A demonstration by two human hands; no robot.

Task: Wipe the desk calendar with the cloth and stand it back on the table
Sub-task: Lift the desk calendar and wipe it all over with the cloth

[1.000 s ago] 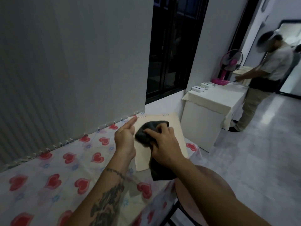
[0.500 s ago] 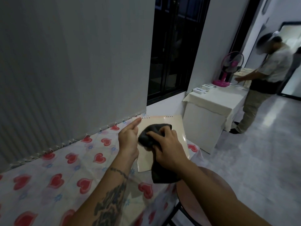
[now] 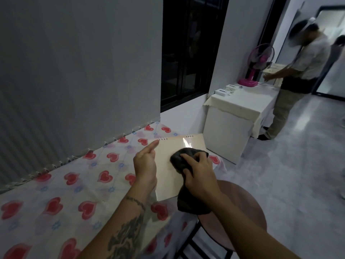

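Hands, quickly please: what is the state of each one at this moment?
Left hand: holds the beige spiral-bound desk calendar by its left edge, index finger extended.
Right hand: closed on the dark crumpled cloth, pressing it on the calendar.

Both forearms are bare, with no sleeves, watch or rings in sight. The left forearm point(image 3: 128, 221) carries dark tattoos: a thin band of script-like marks near the wrist and a larger, denser dark design lower down. The right forearm point(image 3: 242, 221) is unmarked.
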